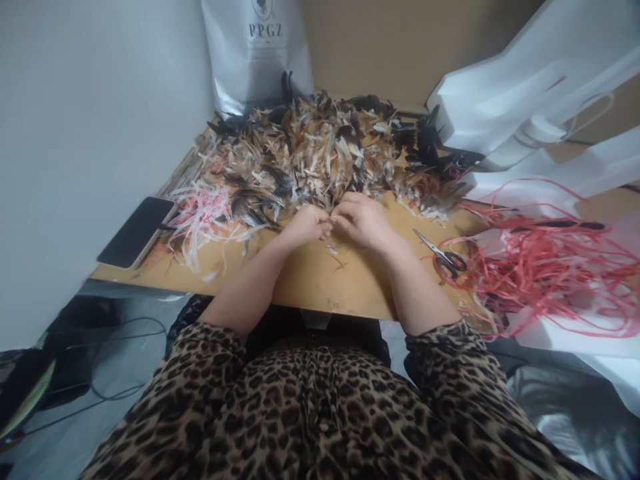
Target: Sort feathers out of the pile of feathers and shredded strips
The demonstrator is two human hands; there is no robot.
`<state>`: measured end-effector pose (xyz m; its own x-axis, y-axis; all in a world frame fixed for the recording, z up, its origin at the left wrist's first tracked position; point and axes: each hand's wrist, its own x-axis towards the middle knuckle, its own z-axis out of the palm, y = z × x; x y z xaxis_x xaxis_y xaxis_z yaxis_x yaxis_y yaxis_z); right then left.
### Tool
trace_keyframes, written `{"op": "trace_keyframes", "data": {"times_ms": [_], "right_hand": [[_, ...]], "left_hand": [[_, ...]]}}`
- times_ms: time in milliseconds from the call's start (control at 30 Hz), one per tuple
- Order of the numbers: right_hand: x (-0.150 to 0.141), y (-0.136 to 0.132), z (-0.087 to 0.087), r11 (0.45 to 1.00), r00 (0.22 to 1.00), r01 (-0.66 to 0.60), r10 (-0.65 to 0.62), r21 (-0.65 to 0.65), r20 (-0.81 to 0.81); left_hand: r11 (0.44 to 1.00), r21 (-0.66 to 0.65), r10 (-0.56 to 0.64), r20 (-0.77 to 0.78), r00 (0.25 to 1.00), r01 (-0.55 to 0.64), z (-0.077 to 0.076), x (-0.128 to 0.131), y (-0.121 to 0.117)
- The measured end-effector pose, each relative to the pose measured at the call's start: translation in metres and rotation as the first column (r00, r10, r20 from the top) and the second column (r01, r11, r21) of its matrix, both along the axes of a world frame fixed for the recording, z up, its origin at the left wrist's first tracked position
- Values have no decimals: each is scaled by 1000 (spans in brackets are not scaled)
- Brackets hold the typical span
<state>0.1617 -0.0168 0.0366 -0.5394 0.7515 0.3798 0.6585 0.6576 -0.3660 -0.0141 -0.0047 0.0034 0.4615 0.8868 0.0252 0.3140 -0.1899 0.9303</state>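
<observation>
My left hand [307,225] and my right hand [361,219] meet at the front of a big heap of feathers [320,143], brown, black and cream. Both are closed, with fingertips pinched together and almost touching. Whatever sits between the fingers is too small to make out; it may be the end of a feather. Just below the fingers, a few thin scraps [340,262] lie on the yellowish-brown tabletop [340,293]. To the right of my right forearm lies a pair of scissors [443,253] with black handles, its blades slightly apart.
A phone [136,232] lies at the table's left edge beside pink and white strips [203,217]. Tangled red ribbon [555,267] spreads on the right, close to white foam pieces [495,100]. Behind the feathers stands a silver-white bag [257,73]. Cables [125,393] trail on the floor.
</observation>
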Motion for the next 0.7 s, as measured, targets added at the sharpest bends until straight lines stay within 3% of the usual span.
{"op": "trace_keyframes", "data": {"times_ms": [67,133,233,300,400,567,700], "right_hand": [[10,7,0,988,987,-46,23,-145,-157],[18,14,-3,932,933,-119,-14,-343,-359],[19,20,-10,821,805,-219,-153,-527,-573],[13,20,-15,788,714,-257,-235,-560,-659],[1,17,-21,773,592,-297,-312,-561,-743],[-12,14,-25,751,458,-366,-369,-549,-809],[-17,14,-25,745,391,-344,-440,-572,-808]], "left_hand": [[987,-55,-150,27,988,151,6,0,-4],[966,-101,-223,134,966,237,10,-1,-7],[968,-174,-110,344,932,178,12,-1,-7],[947,-297,40,475,879,118,9,-1,-4],[872,-466,175,584,793,151,4,1,-1],[783,-575,243,635,733,239,1,6,0],[742,-614,269,642,718,270,0,8,-1]]}}
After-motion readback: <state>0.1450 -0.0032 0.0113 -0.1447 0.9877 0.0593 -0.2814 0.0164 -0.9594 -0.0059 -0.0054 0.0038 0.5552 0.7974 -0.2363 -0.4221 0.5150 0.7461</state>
